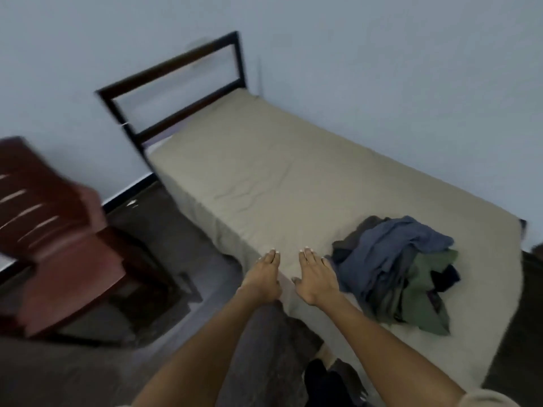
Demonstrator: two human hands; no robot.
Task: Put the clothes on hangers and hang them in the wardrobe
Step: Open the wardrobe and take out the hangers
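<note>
A pile of crumpled clothes (396, 271) in blue, grey, green and black lies on the near right part of the bed (264, 177), which has a beige sheet. My left hand (264, 277) and my right hand (316, 279) are stretched out side by side, palms down, fingers straight, over the bed's near edge. Both hold nothing. The right hand is just left of the clothes pile, not touching it. No hanger and no wardrobe are in view.
A dark bed frame headboard (176, 89) stands against the pale blue wall. A reddish-brown plastic chair (53, 239) sits on the dark floor at the left. Dark fabric (329, 383) lies on the floor by my legs.
</note>
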